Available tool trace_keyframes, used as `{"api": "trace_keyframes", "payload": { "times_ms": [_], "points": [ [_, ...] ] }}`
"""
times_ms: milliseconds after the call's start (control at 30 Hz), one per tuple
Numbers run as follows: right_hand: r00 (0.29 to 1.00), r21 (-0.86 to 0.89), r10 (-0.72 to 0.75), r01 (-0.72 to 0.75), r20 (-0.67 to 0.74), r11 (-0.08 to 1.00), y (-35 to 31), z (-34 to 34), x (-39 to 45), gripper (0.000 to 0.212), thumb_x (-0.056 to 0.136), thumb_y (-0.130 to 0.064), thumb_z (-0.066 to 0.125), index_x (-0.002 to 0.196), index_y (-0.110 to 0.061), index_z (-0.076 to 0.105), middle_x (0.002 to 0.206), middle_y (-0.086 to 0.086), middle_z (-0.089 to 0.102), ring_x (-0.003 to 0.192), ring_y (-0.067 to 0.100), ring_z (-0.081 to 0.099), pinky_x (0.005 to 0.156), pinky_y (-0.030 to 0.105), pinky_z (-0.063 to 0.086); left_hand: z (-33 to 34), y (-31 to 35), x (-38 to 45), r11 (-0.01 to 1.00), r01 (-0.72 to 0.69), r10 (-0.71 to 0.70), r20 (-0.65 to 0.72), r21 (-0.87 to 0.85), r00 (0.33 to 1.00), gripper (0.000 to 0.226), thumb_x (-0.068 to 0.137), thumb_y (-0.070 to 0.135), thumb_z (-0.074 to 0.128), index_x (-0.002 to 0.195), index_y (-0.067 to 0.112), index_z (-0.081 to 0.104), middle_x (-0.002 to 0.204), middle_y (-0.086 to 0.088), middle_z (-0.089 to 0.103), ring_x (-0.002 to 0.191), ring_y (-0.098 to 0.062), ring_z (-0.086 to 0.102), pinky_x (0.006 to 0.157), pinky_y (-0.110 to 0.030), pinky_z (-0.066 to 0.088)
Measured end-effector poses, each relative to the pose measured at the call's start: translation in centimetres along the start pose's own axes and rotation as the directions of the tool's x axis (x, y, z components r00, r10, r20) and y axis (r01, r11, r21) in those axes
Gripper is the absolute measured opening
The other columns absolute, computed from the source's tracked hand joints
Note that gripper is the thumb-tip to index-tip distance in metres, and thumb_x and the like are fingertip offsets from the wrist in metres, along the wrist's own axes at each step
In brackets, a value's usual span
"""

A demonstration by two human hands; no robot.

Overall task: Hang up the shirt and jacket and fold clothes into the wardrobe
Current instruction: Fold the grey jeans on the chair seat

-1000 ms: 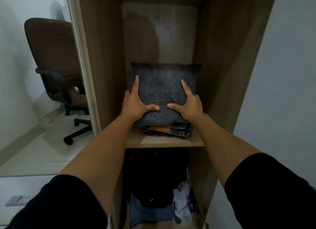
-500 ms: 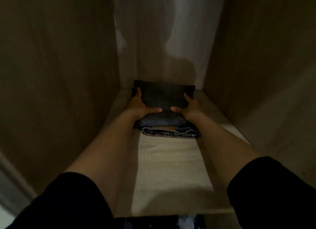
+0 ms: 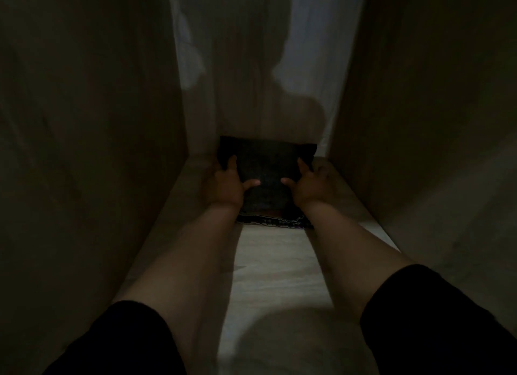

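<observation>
On the left, the dim side panel of the wardrobe (image 3: 92,151) is seen, with the pale shelf (image 3: 268,276) running between it and the opposite panel. The left hand (image 3: 223,186) is laid on the left edge of the folded dark denim garment (image 3: 265,170), fingers extended along its side and thumb spread across the top. The garment is set deep on the shelf, close to or against the back panel; which cannot be told in the gloom. A second folded denim piece (image 3: 275,220) is seen beneath it, its hem protruding toward the front. The right hand (image 3: 310,187) is placed likewise on the right edge, flat rather than gripping. The stowing of folded clothes appears to be nearly finished for this piece. Next, both hands would need to be lifted off without dragging the fold loose.
</observation>
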State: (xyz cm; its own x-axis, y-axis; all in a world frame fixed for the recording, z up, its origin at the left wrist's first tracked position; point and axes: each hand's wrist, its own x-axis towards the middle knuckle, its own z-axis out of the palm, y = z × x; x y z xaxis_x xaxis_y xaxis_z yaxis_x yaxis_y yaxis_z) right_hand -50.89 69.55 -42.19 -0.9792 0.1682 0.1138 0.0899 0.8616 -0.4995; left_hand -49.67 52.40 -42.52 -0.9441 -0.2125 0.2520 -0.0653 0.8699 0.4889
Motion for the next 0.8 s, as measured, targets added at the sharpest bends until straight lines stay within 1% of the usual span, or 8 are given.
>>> {"api": "trace_keyframes", "payload": {
  "times_ms": [100, 267, 400, 467, 533, 600, 700, 800],
  "points": [
    [0.999, 0.146, -0.046, 0.047, -0.014, 0.988, 0.2, -0.9, -2.4, 0.07, 0.091, -0.055, 0.046, 0.15, -0.035, 0.013, 0.157, 0.016, 0.014, 0.142, 0.035, 0.018, 0.114, 0.045, 0.025, -0.3, -0.6, -2.0, 0.985, 0.051, -0.036, 0.09, -0.165, 0.995, 0.077, 0.088, 0.062, 0.043, 0.15, 0.029, 0.012, 0.157, -0.01, 0.016, 0.14, -0.032, 0.023, 0.112, -0.043, 0.027],
    [0.989, 0.412, -0.043, 0.098, -0.14, 0.906, 0.0, -2.9, -9.2, 0.068, 0.093, -0.056, 0.042, 0.151, -0.028, 0.02, 0.155, 0.01, 0.026, 0.14, 0.029, 0.027, 0.111, 0.034, 0.029, -3.0, 0.4, -8.4, 0.847, 0.072, -0.099, -0.023, -0.527, 0.995, 0.061, 0.096, 0.055, 0.014, 0.151, 0.028, 0.013, 0.156, -0.003, 0.022, 0.141, -0.026, 0.026, 0.114, -0.033, 0.019],
    [0.984, 0.555, -0.011, 0.11, -0.179, 0.825, -0.4, -3.8, -16.6, 0.061, 0.096, -0.054, 0.036, 0.149, -0.027, 0.025, 0.154, 0.006, 0.028, 0.14, 0.024, 0.027, 0.11, 0.033, 0.026, -5.5, 1.8, -15.5, 0.701, 0.006, -0.099, -0.09, -0.713, 0.991, 0.059, 0.097, 0.052, 0.006, 0.15, 0.029, 0.018, 0.156, 0.005, 0.022, 0.143, -0.016, 0.021, 0.111, -0.023, 0.012],
    [0.981, 0.622, 0.013, 0.112, -0.193, 0.775, -0.1, -3.9, -20.7, 0.059, 0.095, -0.056, 0.035, 0.148, -0.03, 0.028, 0.153, 0.002, 0.029, 0.138, 0.022, 0.031, 0.108, 0.036, 0.029, -6.4, 1.9, -19.3, 0.592, 0.0, -0.117, -0.086, -0.806, 0.989, 0.062, 0.093, 0.061, 0.005, 0.147, 0.038, 0.021, 0.155, 0.009, 0.022, 0.143, -0.016, 0.02, 0.116, -0.03, 0.011],
    [0.98, 0.671, 0.042, 0.101, -0.193, 0.735, 0.3, -4.0, -24.6, 0.058, 0.094, -0.058, 0.034, 0.146, -0.033, 0.03, 0.152, 0.0, 0.033, 0.137, 0.022, 0.035, 0.109, 0.04, 0.031, -7.1, 1.5, -22.7, 0.433, 0.029, -0.162, -0.046, -0.901, 0.986, 0.071, 0.08, 0.077, 0.006, 0.142, 0.048, 0.026, 0.155, 0.012, 0.023, 0.143, -0.018, 0.02, 0.118, -0.044, 0.017],
    [0.984, 0.717, 0.044, 0.095, -0.173, 0.69, 1.1, -3.9, -28.6, 0.057, 0.095, -0.058, 0.034, 0.146, -0.033, 0.031, 0.152, -0.002, 0.034, 0.138, 0.022, 0.034, 0.112, 0.042, 0.029, -7.9, 0.8, -26.3, 0.321, 0.042, -0.178, -0.016, -0.946, 0.984, 0.07, 0.083, 0.074, 0.004, 0.143, 0.045, 0.028, 0.154, 0.012, 0.024, 0.144, -0.017, 0.019, 0.117, -0.05, 0.016],
    [0.988, 0.789, 0.044, 0.089, -0.145, 0.608, 1.9, -3.8, -34.0, 0.053, 0.096, -0.054, 0.035, 0.145, -0.034, 0.033, 0.152, -0.004, 0.034, 0.139, 0.018, 0.031, 0.115, 0.038, 0.025, -9.4, 0.4, -31.8, 0.247, -0.003, -0.119, -0.034, -0.969, 0.992, 0.065, 0.092, 0.059, -0.002, 0.146, 0.035, 0.026, 0.154, 0.006, 0.026, 0.143, -0.012, 0.021, 0.117, -0.05, 0.013],
    [0.987, 0.826, 0.039, 0.109, -0.156, 0.552, 2.1, -3.7, -37.8, 0.05, 0.097, -0.05, 0.038, 0.144, -0.033, 0.036, 0.151, -0.005, 0.034, 0.139, 0.016, 0.03, 0.115, 0.034, 0.024, -9.9, 0.0, -35.3, 0.233, -0.036, -0.082, -0.056, -0.972, 0.995, 0.064, 0.094, 0.056, -0.004, 0.147, 0.034, 0.024, 0.154, 0.005, 0.027, 0.143, -0.013, 0.021, 0.117, -0.047, 0.015]
  ]
}}
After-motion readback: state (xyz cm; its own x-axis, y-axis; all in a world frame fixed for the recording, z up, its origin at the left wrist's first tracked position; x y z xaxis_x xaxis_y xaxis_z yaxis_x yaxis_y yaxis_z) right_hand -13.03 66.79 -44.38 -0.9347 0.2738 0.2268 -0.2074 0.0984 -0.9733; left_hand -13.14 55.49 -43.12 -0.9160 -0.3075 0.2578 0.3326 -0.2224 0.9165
